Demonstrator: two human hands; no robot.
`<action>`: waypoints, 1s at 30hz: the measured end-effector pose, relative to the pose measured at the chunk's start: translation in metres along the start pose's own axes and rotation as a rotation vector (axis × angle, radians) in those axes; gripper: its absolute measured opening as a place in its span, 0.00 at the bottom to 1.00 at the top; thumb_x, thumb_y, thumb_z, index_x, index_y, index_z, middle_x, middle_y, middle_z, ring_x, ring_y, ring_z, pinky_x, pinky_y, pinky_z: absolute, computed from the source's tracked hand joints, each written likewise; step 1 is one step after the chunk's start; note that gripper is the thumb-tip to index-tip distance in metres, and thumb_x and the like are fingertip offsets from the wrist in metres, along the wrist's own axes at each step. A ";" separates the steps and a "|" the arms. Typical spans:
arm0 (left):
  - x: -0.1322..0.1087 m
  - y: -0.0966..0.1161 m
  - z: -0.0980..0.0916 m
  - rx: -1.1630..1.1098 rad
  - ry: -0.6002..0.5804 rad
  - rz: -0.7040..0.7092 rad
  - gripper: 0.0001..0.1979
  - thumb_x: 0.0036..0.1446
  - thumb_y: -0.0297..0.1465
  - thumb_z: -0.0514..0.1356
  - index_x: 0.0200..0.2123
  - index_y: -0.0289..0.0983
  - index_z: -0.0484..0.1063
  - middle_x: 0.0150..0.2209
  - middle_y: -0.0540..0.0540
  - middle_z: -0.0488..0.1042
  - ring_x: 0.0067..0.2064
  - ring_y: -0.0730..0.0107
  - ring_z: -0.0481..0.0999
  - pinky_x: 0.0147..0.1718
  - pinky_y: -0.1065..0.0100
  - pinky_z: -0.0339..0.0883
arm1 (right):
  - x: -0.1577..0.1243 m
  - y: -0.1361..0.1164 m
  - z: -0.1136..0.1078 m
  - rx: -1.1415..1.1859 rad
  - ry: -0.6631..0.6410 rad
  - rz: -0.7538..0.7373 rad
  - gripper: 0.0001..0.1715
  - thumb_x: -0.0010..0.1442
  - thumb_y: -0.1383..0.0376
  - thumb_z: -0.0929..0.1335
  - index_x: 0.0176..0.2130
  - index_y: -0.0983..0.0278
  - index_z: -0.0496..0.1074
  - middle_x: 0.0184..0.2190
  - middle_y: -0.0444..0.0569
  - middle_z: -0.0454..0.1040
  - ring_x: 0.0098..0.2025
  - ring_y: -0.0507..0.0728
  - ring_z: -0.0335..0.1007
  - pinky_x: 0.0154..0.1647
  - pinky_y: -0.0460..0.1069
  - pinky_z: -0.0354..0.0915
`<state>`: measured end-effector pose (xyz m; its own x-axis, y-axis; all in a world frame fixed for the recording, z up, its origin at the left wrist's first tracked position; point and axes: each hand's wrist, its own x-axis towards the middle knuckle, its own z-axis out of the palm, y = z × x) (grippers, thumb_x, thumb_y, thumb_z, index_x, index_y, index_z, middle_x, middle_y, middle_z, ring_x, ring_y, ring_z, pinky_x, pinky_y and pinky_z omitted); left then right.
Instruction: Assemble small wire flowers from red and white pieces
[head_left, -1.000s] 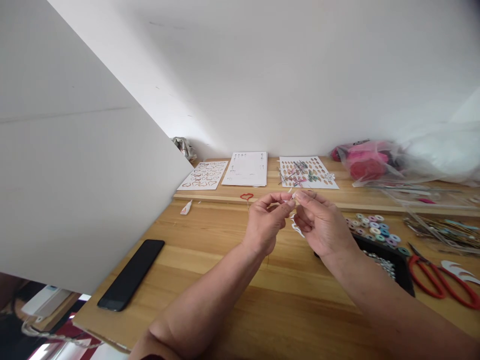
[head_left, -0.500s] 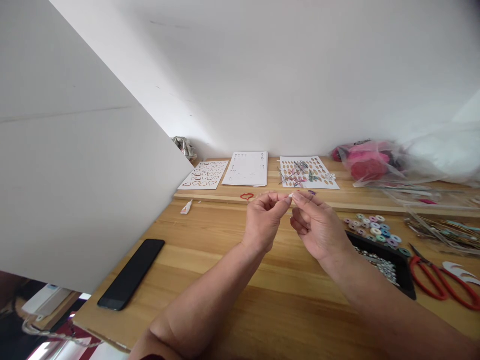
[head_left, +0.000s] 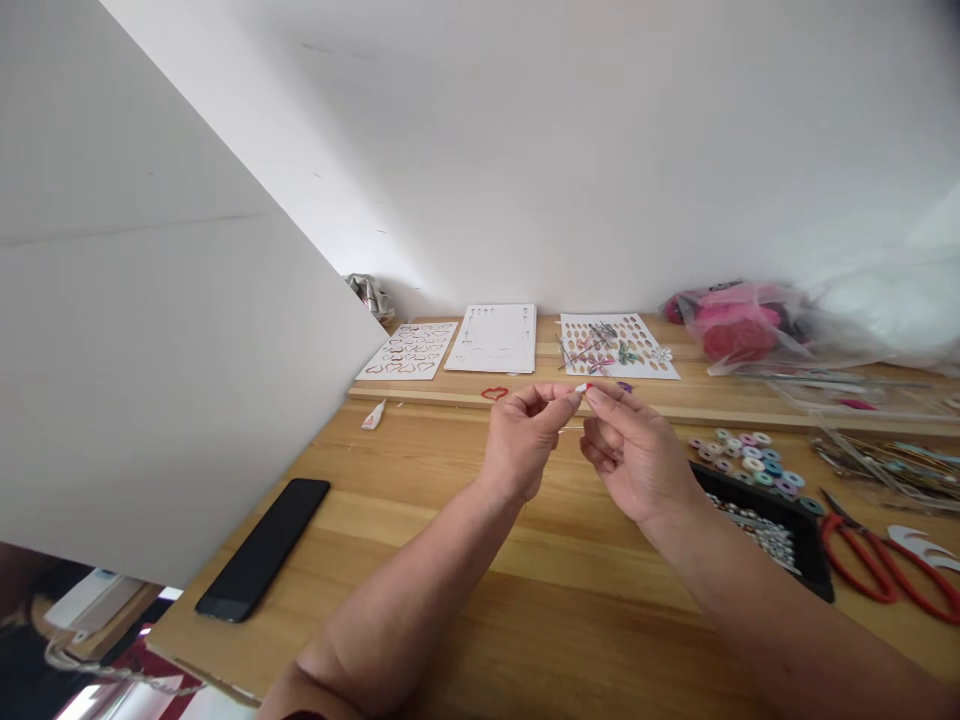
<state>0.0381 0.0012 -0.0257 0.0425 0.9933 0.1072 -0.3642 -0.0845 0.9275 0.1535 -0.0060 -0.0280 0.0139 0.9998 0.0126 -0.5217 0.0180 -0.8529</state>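
Observation:
My left hand (head_left: 523, 440) and my right hand (head_left: 637, 458) meet above the middle of the wooden table (head_left: 450, 560). Both pinch a tiny white piece with a red tip (head_left: 582, 387) between thumb and forefinger. The other fingers of both hands are curled in. What the piece is cannot be made out at this size. A small red wire shape (head_left: 493, 393) lies on the table just left of the fingertips.
A black phone (head_left: 262, 548) lies at the left. Three white cut-out sheets (head_left: 495, 338) sit at the back, a small glue tube (head_left: 373, 414) beside them. At the right are coloured rings (head_left: 750, 462), a black tray (head_left: 806, 540), red scissors (head_left: 885, 565) and plastic bags (head_left: 742, 325). A white board (head_left: 150, 330) rises at left.
Both hands have drifted slightly up and away from me, still pinched together on the small piece. The white scrap seen under my right hand a second ago no longer shows.

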 end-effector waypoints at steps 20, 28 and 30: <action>0.001 0.005 -0.004 0.000 -0.050 -0.001 0.15 0.46 0.39 0.72 0.30 0.33 0.76 0.21 0.55 0.65 0.21 0.85 0.53 0.22 0.72 0.45 | 0.001 0.000 -0.001 0.036 0.010 0.014 0.12 0.50 0.60 0.77 0.33 0.62 0.75 0.11 0.32 0.46 0.16 0.46 0.36 0.16 0.45 0.41; 0.001 0.006 -0.002 -0.002 -0.027 0.022 0.13 0.45 0.36 0.72 0.28 0.34 0.76 0.23 0.53 0.68 0.23 0.84 0.59 0.26 0.73 0.55 | 0.002 0.001 -0.001 0.051 0.022 0.015 0.12 0.49 0.60 0.78 0.32 0.62 0.75 0.11 0.32 0.46 0.16 0.46 0.36 0.16 0.45 0.40; 0.002 0.006 -0.003 0.025 -0.020 0.042 0.13 0.46 0.36 0.72 0.28 0.34 0.75 0.23 0.53 0.68 0.23 0.84 0.59 0.26 0.73 0.55 | 0.001 0.001 -0.001 0.048 0.020 0.025 0.13 0.48 0.60 0.78 0.32 0.61 0.75 0.11 0.32 0.47 0.16 0.46 0.36 0.17 0.45 0.40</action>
<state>0.0335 0.0028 -0.0213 0.0467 0.9872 0.1528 -0.3424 -0.1279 0.9308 0.1537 -0.0047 -0.0294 0.0168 0.9997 -0.0192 -0.5628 -0.0064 -0.8266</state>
